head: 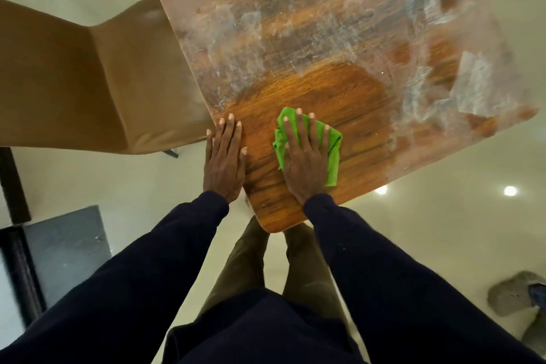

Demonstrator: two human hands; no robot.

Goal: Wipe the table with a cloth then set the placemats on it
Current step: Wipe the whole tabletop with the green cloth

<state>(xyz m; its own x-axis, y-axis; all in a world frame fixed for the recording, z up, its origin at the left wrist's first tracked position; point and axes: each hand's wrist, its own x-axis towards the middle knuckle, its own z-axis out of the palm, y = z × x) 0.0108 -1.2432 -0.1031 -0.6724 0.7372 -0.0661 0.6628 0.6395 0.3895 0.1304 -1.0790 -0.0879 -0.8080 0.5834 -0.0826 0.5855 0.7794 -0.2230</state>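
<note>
Dark sleeves [384,269] lead out to my hands at the tabletop's [325,83] near corner. I'm at the wiping step. My right hand [305,154] lies flat, fingers straight and spread, pressing the green cloth [334,162] onto the wood, so the cloth sits under my palm with its edges showing. My left hand [226,156], open and flat, rests at the tabletop's left edge. Pale smears cover the far tabletop, so the cloth should sweep there next, I judge. No placemats show.
</note>
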